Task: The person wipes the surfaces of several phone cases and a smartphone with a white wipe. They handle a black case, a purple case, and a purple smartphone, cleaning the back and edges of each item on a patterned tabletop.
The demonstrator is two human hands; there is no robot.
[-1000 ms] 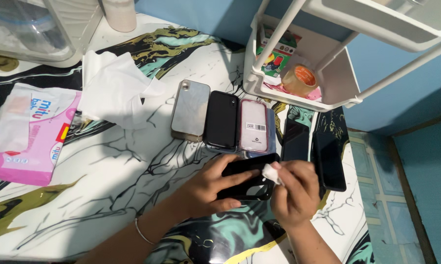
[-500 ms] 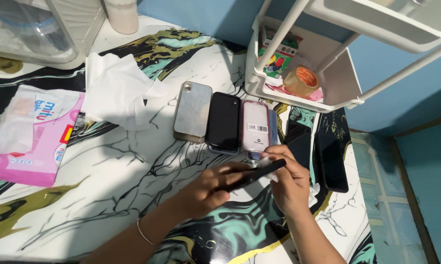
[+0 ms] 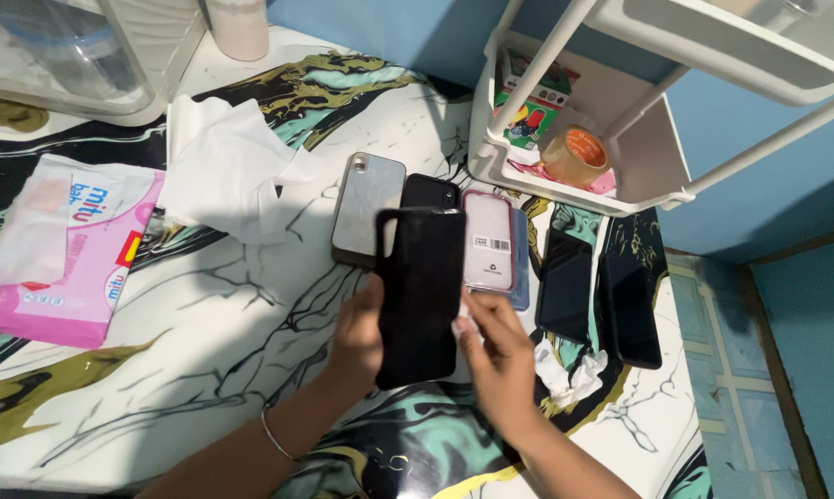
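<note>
At the centre of the head view, both hands held a black phone case point(image 3: 421, 296) upright above the marbled surface point(image 3: 204, 314), its plain face toward the camera. The left hand point(image 3: 360, 334) gripped its left edge, fingers hidden behind. The right hand point(image 3: 496, 356) pinched the right edge, a scrap of white tissue showing at its fingertips. Half a second earlier the case had been tilted edge-on while the tissue rubbed along its rim, and a second earlier it lay flatter in the hands. It had now been turned to show its full face, so the wiping seemed, by my reading, to have paused for a look at that side.

Behind the case, toward twelve o'clock, lay a silver case point(image 3: 368, 209), a black one point(image 3: 430, 191) mostly hidden, and a clear pink-rimmed case point(image 3: 487, 241) with a small white label. At three o'clock two dark phones point(image 3: 565, 285) lay side by side, with a crumpled tissue point(image 3: 572, 375) at four o'clock.

At nine o'clock sat a flat pink wipes packet point(image 3: 61, 268), white flap lifted. An unfolded white wipe point(image 3: 227, 171) lay at eleven o'clock. At one o'clock a white rack point(image 3: 653, 157) held a roll of brown tape point(image 3: 574, 155) and a green and red box point(image 3: 533, 111).
</note>
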